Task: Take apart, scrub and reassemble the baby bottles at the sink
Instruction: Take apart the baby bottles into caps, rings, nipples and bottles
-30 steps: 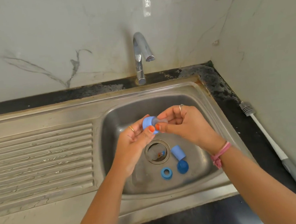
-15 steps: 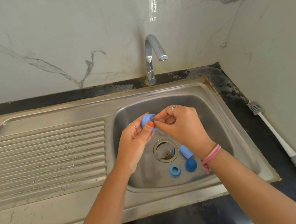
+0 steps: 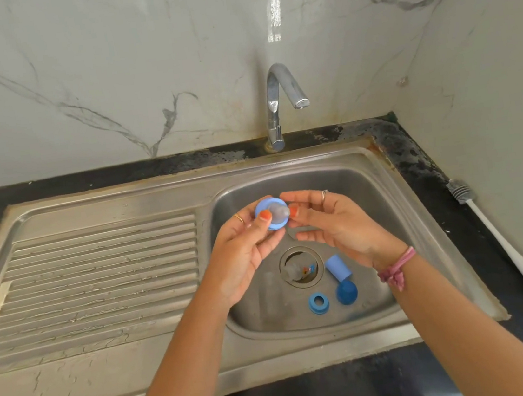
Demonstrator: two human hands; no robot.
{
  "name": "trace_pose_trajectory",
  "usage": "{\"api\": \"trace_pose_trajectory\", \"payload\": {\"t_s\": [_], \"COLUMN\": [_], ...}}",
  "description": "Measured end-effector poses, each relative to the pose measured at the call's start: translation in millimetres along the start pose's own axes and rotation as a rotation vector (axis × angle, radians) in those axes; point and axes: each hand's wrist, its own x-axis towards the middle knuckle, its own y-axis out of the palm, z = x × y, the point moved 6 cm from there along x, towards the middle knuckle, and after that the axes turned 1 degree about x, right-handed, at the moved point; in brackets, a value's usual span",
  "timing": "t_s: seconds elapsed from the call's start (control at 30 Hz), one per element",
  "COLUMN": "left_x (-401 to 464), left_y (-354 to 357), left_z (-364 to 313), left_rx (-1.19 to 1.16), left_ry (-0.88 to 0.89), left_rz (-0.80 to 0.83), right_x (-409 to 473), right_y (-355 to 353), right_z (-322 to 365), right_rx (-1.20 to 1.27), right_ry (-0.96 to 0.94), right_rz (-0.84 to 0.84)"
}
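Holding a light-blue round plastic bottle collar [image 3: 270, 214] with a clear silicone teat [image 3: 279, 214] seated in its middle, the left hand [image 3: 243, 246] sits above the back of the stainless steel sink basin [image 3: 398, 213]. Left thumb presses on the collar's front face, fingers curl behind it, gold ring on one finger. Right hand [image 3: 340, 227] is just beside it, palm turned up, fingers loosely spread and slightly bent; its thumb tip touches or nearly touches the teat's right edge, cannot tell which. No firm pinch visible on the right. Pink hair tie [image 3: 395, 268] on right wrist.

Down in the basin: round drain [image 3: 302, 267] with some small object inside it, unclear what. Right of the drain lies a light-blue cylindrical cap [image 3: 338, 266], tilted, its lower end touching a dark-blue dome-shaped cap [image 3: 346, 292]. A blue plastic ring with a centre hole [image 3: 318, 303] lies flat just left of the dome cap. A faint clear bottle body [image 3: 271, 296] seems to lie left of the drain, hard to tell.

Chrome tap [image 3: 284, 101] stands behind the basin, spout aimed right. Ribbed draining board [image 3: 97, 272] to the left. White-handled bottle brush [image 3: 491, 234] lies on the black counter [image 3: 480, 255] along the right wall.
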Motion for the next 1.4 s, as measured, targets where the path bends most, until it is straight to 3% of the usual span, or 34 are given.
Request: {"api": "trace_pose_trajectory", "payload": {"t_s": [0.43,0.77,0.87,1.0,1.17,1.4], "left_x": [-3.1,-1.9,-2.0,-4.1,-9.8,-11.5], "left_y": [-1.4,-5.5,-5.3,-3.2,1.0,5.8], "left_z": [2.8,5.1,4.4,4.8,9.4,14.2], "left_rx": [0.251,0.549,0.612,0.580,0.367,0.480], "left_ry": [-0.002,0.068,0.081,0.060,-0.008,0.031], "left_rz": [-0.074,-0.230,-0.239,-0.163,-0.081,-0.083], "right_x": [-1.4,0.5,-0.2,-4.4,-7.8,-8.7], "right_y": [21.7,29.1,30.5,29.9,26.3,19.2], "right_z": [-0.2,0.6,1.4,3.2,7.4,5.6], "right_rx": [0.008,-0.527,-0.590,-0.597,-0.576,-0.646], "right_ry": [-0.041,-0.149,-0.146,-0.158,-0.171,-0.147], "right_rz": [0.080,-0.181,-0.212,-0.209,-0.207,-0.249]}}
